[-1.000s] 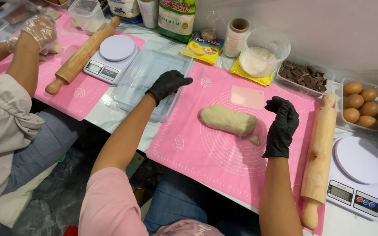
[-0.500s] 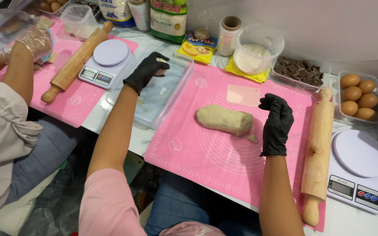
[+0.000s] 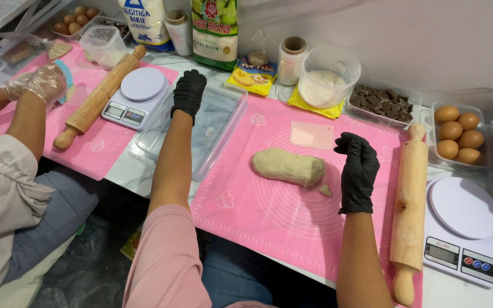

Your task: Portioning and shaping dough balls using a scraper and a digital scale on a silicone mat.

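A long lump of pale dough (image 3: pixel 288 167) lies on the pink baking mat (image 3: pixel 269 217) in front of me. My right hand (image 3: pixel 359 171), in a black glove, hovers just right of the dough with fingers loosely curled and nothing in it. My left hand (image 3: pixel 188 93), also black-gloved, reaches out to the left and rests on the far edge of a clear plastic tray (image 3: pixel 209 128) next to a white kitchen scale (image 3: pixel 135 97). A pale plastic scraper (image 3: pixel 311 136) lies on the mat behind the dough.
A wooden rolling pin (image 3: pixel 409 211) and a second white scale (image 3: pixel 462 228) sit to my right. Behind are eggs (image 3: pixel 456 132), chopped chocolate (image 3: pixel 381 101), a flour tub (image 3: pixel 325 77) and bags. At left, another person's gloved hand (image 3: pixel 38 84) works over a second pink mat with a rolling pin (image 3: pixel 99 97).
My left hand has moved away from the mat, leftward and farther out, onto the clear tray. My right hand stayed beside the dough, fingers curling slightly.
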